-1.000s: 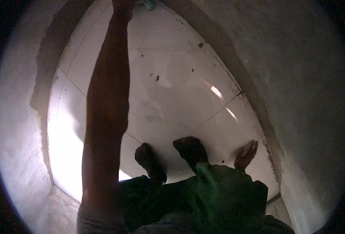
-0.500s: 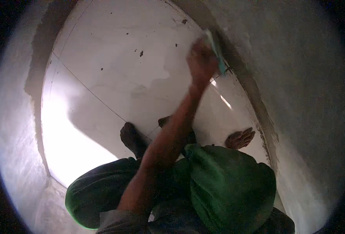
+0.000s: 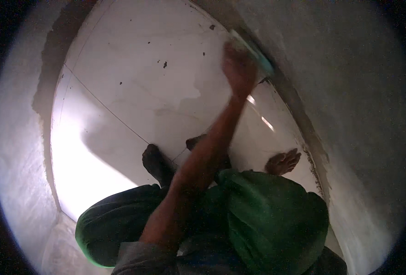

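Observation:
My left hand [image 3: 240, 68], blurred by motion, reaches across between my knees to the foot of the right wall. It is closed on a flat teal strip-shaped tool [image 3: 261, 59], whose long face lies along the damp dark band [image 3: 289, 89] at the wall's base. Smear hides the tool's exact kind and most of my fingers. Beyond my right knee, my right hand [image 3: 283, 162] rests on the white tiled floor [image 3: 134, 59] with its fingers apart and nothing seen in it. My knee covers that wrist and forearm.
Grey plastered walls [image 3: 363, 91] close in on both sides. Dark crumbs [image 3: 165, 64] dot the floor, and dark residue [image 3: 314, 172] lines the right wall's edge. My feet [image 3: 157, 164] stand below my green trousers [image 3: 276, 215]. Bright light falls on the left floor.
My left hand and the teal tool have shifted slightly up along the right wall, and the tool now slants more. My right hand stays in place.

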`<state>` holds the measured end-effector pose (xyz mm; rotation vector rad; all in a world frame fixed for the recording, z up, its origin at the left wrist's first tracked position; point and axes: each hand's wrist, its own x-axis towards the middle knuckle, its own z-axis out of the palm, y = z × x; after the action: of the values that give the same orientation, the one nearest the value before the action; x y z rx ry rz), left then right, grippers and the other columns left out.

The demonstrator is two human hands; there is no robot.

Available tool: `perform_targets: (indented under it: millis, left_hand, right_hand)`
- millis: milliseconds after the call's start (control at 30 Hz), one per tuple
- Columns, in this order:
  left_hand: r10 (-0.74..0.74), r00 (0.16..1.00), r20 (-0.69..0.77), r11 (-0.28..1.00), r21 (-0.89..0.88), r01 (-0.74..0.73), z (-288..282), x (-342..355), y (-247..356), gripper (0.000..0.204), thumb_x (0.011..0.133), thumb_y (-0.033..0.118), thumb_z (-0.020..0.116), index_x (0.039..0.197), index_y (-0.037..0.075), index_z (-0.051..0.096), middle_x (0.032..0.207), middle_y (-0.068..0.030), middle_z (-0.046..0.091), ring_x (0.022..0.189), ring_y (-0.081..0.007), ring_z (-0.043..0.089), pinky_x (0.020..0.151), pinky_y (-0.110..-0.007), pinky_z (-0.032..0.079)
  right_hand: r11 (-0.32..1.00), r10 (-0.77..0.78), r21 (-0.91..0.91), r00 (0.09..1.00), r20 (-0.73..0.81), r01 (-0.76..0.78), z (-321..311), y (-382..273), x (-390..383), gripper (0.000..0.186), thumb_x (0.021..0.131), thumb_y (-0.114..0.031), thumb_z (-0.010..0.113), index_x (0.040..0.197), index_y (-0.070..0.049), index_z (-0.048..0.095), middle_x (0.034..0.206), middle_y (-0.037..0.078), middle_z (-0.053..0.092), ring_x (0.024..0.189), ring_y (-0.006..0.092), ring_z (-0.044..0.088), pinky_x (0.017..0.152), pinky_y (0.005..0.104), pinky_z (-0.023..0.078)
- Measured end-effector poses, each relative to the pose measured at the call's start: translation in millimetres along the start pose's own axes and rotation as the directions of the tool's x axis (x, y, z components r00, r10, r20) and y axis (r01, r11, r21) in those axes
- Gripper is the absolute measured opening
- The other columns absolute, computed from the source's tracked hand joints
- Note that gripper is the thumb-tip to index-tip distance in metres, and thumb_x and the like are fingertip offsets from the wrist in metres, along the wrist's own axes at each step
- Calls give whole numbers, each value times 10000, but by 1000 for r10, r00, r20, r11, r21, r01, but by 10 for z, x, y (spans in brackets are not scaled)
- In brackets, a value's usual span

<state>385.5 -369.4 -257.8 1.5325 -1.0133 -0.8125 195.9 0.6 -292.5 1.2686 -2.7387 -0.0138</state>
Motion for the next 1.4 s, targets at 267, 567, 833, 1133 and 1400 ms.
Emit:
perform_targets:
  millis: [267, 567, 833, 1133, 1400]
  left_hand:
    - [-147, 944, 297, 989, 16, 149, -483, -678, -29, 250, 1014, 79, 582, 1244, -15, 607, 957, -135, 637, 835, -264, 636, 790, -407, 514]
    - [28, 919, 393, 997, 50, -51, -1243, 2113, -721, 395, 1025, 249, 665, 1369, 55, 637, 1047, -45, 725, 883, -104, 648, 723, -285, 561]
    - [428, 849, 308, 851, 180, -494, -779, 1459, -794, 269, 939, 138, 694, 1197, 66, 714, 908, -90, 748, 840, -167, 724, 748, -351, 579]
    - [2, 954, 300, 1000, -24, 5, -373, 44, -117, 330, 941, 56, 632, 1265, -8, 653, 1011, -183, 714, 896, -260, 725, 794, -390, 571]
    - [89, 951, 297, 996, 0, -93, -147, -722, -90, 374, 942, 151, 680, 1279, -5, 637, 1156, -215, 707, 968, -372, 719, 832, -454, 591]
  right_hand:
    - [999, 9, -31, 998, 58, -7, 39, 106, -27, 618, 1113, -363, 321, 1665, -95, 253, 1705, 266, 194, 1541, 484, 230, 1213, 652, 184]
    - [999, -14, -32, 1000, -17, 13, 36, 24, -11, 635, 1089, -352, 400, 1652, -83, 287, 1684, 272, 248, 1520, 489, 274, 1191, 661, 225]
    - [999, -33, 29, 999, -34, 34, 61, 83, -7, 619, 1096, -350, 386, 1643, -72, 314, 1681, 266, 262, 1514, 487, 288, 1188, 654, 235]
    - [1000, -24, 5, 1000, -10, 25, 102, 126, -11, 626, 1094, -349, 364, 1644, -54, 303, 1683, 265, 262, 1525, 464, 287, 1220, 614, 207]
    - [999, -52, -2, 997, -53, 52, 39, 83, -18, 606, 1091, -322, 391, 1628, -48, 337, 1659, 258, 315, 1510, 458, 321, 1213, 613, 226]
